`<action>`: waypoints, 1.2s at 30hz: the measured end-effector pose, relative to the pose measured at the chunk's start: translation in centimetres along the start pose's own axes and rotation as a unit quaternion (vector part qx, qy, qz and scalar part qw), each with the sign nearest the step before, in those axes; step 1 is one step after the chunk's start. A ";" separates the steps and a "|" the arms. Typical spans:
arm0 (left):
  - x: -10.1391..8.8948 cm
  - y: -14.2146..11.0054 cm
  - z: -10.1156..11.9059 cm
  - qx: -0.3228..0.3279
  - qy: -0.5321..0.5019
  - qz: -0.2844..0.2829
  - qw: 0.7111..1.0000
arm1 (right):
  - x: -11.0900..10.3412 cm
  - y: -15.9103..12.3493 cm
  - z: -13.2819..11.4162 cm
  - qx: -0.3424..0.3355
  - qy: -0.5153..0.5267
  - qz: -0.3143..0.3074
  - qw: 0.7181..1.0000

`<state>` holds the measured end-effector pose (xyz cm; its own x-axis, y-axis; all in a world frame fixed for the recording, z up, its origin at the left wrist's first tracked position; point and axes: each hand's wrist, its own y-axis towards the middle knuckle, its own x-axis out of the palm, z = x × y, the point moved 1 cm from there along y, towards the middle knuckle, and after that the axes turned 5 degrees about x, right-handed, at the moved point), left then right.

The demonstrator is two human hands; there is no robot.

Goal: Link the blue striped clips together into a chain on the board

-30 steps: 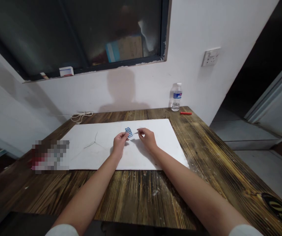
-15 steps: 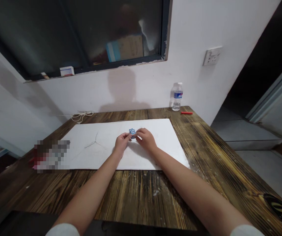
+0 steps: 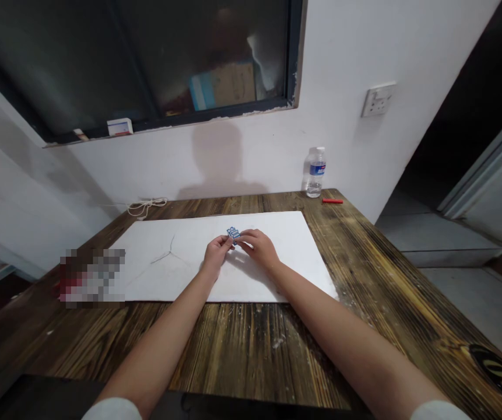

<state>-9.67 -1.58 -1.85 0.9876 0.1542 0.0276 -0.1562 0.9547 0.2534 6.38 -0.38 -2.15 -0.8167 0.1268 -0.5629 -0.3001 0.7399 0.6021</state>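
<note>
Holding a small blue-and-white piece (image 3: 234,235) in the left hand (image 3: 218,252), with the thumb laid over its near left edge. Grasping it, by the look of the left grip. Meeting its right edge with the bent fingers of the right hand (image 3: 261,247). Cannot tell there between a real pinch and a mere touch, hence no verdict on the right grip. Held over the white board (image 3: 272,221), a little right of its middle and apparently raised, judging by the shadow beneath. Probably steadied from the left to allow fine fingerwork from the right, above a pale surface good for spotting small parts.

With both forearms over the board's near edge, hiding stretches of it and of the wooden bench (image 3: 242,344). Can see a thin forked dark line (image 3: 170,252) on the board's left part, perhaps wire, perhaps a crack, well apart from the hands. Cannot make out the pixelated item (image 3: 92,277) at the left end beyond red and grey blocks. Farther back, can see a loosely bundled white cord (image 3: 146,204) at left and, at the far right corner, an upright water bottle (image 3: 315,178) with a red stick (image 3: 332,201) lying near. All set beyond the board's edges, likely out of the way of both hands. Higher up, can see a wall socket (image 3: 378,100) and a small white box (image 3: 120,126) at the window's foot.
</note>
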 end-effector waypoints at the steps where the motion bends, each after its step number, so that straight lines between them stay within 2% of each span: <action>1: 0.0 0.0 0.0 -0.002 0.001 -0.001 1.000 | -0.1 0.0 0.0 0.000 0.000 -0.004 1.000; 6: 0.0 0.0 0.1 -0.001 0.005 0.022 1.000 | -0.2 0.2 0.1 0.004 0.008 -0.017 1.000; 10: -0.1 0.1 -0.1 -0.011 0.001 0.064 0.998 | -0.5 0.6 0.8 0.086 -0.021 -0.032 0.996; 17: -0.3 0.2 -0.3 -0.010 -0.008 0.084 0.996 | -2.3 1.9 1.0 0.222 -0.136 -0.168 0.951; 22: -0.3 0.2 -0.4 -0.022 -0.008 0.086 0.996 | -2.1 1.5 0.9 0.242 -0.187 -0.214 0.928; 28: -0.3 0.3 -0.4 -0.022 -0.008 0.088 0.996 | -0.9 1.2 1.3 0.267 -0.180 -0.231 0.918; 36: -0.4 0.4 -0.6 -0.013 -0.013 0.087 0.996 | -1.2 1.5 0.7 0.287 -0.190 -0.268 0.900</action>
<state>-10.10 -1.13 -2.35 0.9458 0.3106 0.0946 -0.3241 0.9208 0.2171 7.27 1.07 -0.99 -0.3709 -0.2142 -0.9036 -0.2081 0.9675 -0.1440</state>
